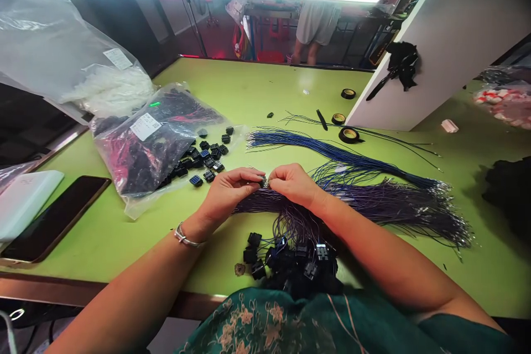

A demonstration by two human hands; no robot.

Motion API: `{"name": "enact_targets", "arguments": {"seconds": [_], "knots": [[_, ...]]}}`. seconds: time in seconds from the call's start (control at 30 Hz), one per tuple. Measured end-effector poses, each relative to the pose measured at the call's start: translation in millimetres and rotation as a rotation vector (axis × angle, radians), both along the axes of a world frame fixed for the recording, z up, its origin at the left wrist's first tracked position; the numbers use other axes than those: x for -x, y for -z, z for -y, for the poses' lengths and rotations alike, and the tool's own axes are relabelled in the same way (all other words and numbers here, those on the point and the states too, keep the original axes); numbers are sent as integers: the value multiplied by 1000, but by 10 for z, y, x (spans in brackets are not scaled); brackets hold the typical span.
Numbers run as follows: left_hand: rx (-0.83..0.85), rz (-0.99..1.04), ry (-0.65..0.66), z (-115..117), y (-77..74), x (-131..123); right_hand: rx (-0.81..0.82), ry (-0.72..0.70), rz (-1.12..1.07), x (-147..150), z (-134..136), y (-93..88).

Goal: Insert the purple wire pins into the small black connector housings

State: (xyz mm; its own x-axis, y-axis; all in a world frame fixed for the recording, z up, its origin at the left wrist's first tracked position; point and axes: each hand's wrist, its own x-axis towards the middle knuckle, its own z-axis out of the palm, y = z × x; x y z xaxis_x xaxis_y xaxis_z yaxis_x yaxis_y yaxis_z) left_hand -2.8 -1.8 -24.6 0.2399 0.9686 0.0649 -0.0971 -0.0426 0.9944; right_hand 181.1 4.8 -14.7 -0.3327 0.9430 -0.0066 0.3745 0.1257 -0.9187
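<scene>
My left hand [230,191] and my right hand [292,182] meet fingertip to fingertip above a bundle of purple wires [385,207] on the green table [103,232]. Both hands are pinched shut around a small black connector [264,181] and wire ends between them. A pile of black connectors with wires attached [294,263] lies near the front edge, just below my hands. Loose black connectors [205,157] are scattered to the left of my left hand. A bundle of blue wires [332,152] runs behind my right hand.
A clear bag of dark parts [149,144] and a bag of white parts [95,86] lie at left. A phone [53,218] and a white box [22,199] sit at the left edge. Tape rolls [348,134] stand by a white partition [435,50]. A person stands far behind.
</scene>
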Motion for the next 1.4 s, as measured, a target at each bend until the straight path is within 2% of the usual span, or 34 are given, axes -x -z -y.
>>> {"name": "enact_targets", "arguments": {"seconds": [0.17,0.43,0.57,0.8,0.93,1.17,1.4], "knots": [[86,93,14,13,28,-37,98,13,-78,23,-5,13],[227,171,-62,4,53,-50,11,168,-40,33,11,29],[219,156,-64,6,64,-41,-54,181,-10,65,35,57],[206,118,-52,8,107,-60,-45,177,-6,86,48,88],[249,166,-74,22,74,-79,-46,173,2,87,34,79],[301,298,-57,8,58,-45,53,196,-151,107,41,55],[188,217,-101,7,43,-68,109,202,-210,104,49,47]]}}
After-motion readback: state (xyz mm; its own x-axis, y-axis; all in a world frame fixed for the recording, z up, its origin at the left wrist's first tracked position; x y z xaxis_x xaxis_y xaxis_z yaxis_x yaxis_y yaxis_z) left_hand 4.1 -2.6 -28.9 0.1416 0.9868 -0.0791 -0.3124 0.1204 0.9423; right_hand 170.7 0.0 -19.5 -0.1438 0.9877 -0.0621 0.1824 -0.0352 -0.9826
